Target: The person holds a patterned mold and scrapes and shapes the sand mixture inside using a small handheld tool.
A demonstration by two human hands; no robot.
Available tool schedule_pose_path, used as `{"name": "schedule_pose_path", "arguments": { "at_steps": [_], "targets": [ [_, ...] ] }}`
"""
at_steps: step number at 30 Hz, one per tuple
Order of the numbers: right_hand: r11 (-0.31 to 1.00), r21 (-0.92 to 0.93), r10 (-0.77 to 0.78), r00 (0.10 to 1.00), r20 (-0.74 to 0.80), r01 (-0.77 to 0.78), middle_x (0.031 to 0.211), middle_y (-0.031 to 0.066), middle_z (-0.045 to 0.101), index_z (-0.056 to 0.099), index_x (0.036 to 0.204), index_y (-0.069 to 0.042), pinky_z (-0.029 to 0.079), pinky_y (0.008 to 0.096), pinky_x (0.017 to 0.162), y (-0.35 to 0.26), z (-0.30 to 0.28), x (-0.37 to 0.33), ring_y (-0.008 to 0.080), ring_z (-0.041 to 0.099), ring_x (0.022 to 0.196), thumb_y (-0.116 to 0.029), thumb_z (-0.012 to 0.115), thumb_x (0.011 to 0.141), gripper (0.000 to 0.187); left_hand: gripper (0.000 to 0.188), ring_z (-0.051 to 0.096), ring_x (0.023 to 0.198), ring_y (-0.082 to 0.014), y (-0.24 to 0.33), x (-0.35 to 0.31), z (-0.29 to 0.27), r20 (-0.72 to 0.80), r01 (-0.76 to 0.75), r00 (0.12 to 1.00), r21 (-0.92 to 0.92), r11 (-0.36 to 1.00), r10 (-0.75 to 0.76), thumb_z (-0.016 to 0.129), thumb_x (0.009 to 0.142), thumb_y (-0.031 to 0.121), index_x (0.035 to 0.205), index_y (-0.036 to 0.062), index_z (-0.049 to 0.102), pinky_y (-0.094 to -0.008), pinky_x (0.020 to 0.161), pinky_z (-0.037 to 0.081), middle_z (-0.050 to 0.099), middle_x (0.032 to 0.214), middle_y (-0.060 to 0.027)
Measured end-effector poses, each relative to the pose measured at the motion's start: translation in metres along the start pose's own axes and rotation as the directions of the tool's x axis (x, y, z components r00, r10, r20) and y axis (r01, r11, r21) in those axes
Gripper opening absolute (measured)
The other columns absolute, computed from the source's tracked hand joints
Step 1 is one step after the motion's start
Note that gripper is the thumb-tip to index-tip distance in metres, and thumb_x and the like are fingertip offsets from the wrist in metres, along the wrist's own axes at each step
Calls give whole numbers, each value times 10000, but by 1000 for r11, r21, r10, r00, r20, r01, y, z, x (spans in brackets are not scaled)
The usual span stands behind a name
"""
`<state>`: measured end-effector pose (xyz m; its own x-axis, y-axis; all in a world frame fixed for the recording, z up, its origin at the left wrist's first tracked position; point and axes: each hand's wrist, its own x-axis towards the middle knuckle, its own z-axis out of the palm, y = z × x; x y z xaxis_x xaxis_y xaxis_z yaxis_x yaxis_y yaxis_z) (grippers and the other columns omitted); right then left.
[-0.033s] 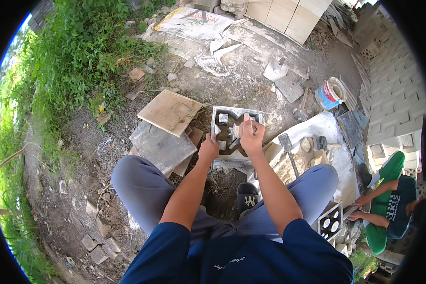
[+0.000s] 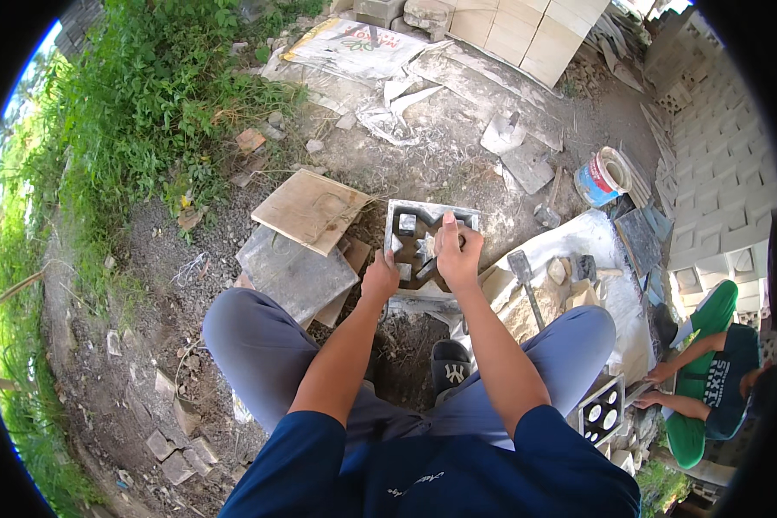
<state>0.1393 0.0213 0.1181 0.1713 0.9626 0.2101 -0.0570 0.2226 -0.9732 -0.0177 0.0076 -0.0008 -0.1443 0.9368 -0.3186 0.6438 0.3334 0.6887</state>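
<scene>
Fingers of the left hand (image 2: 380, 278) curl against the outer left side of a grey, square, open-topped mould (image 2: 419, 207), with the thumb up near its rim. Those of the right hand (image 2: 459, 256) are folded into a fist over the mould's right side, thumb pointing forward; whether they grip anything is hidden. Centred ahead of the wearer's grey-trousered knees, the mould contains a small pale star-shaped piece (image 2: 426, 248) and several blocky ones. Just left of it, a tan square wooden board (image 2: 311, 207) overlaps a flat grey slab (image 2: 289, 268). To the right, a long-handled grey metal scraper (image 2: 527, 285) leans over a heap of tan, sandy material (image 2: 511, 304) by a white sheet (image 2: 596, 233). Beyond stands a blue, white and red bucket (image 2: 597, 183). At far right, another person (image 2: 735, 380) in green trousers reaches forward with both arms.
</scene>
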Motion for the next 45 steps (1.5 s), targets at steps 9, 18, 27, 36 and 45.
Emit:
{"name": "schedule_pose_path", "arguments": {
  "at_steps": [9,18,27,36,45],
  "targets": [
    [996,-81,-37,997,63,43,542,-45,424,464,617,-29,262,290,474,-26,16,-10,49,344,523,-327,517,1087,559,487,622,984,-560,-17,3,1,-70,-30,997,-20,999,29,288,1102,439,1204,13,499,-643,833,487,660,1048,-348],
    [996,88,13,994,-112,-3,510,-24,358,355,593,-73,223,295,434,-22,2,-4,75,295,454,-354,500,1098,596,482,612,1001,-584,-15,6,0,2,-67,998,-32,997,67,317,1091,459,1214,28,494,-647,853,477,652,1082,-376],
    [940,342,84,976,-202,-10,499,-16,345,319,569,-81,181,300,419,-63,-30,12,81,279,436,-285,529,1087,596,551,601,1059,-566,-13,2,-3,81,-8,997,-33,999,11,296,1091,466,1322,-6,461,-644,892,468,633,1155,-376],
    [951,297,89,996,-1,-84,529,-21,362,414,624,-47,216,296,431,-6,-39,9,73,304,455,-165,538,1059,468,509,595,1028,-583,1,-1,0,56,-55,997,-50,997,58,293,1092,467,1245,17,475,-656,864,463,639,1129,-369],
    [977,213,12,997,-73,4,536,-30,381,379,606,-69,243,284,429,-24,-34,15,63,324,458,-175,502,1070,491,588,583,1051,-591,-11,4,1,122,-52,991,-59,997,59,293,1092,483,1363,-16,443,-649,880,462,628,1155,-379]
  ]
}}
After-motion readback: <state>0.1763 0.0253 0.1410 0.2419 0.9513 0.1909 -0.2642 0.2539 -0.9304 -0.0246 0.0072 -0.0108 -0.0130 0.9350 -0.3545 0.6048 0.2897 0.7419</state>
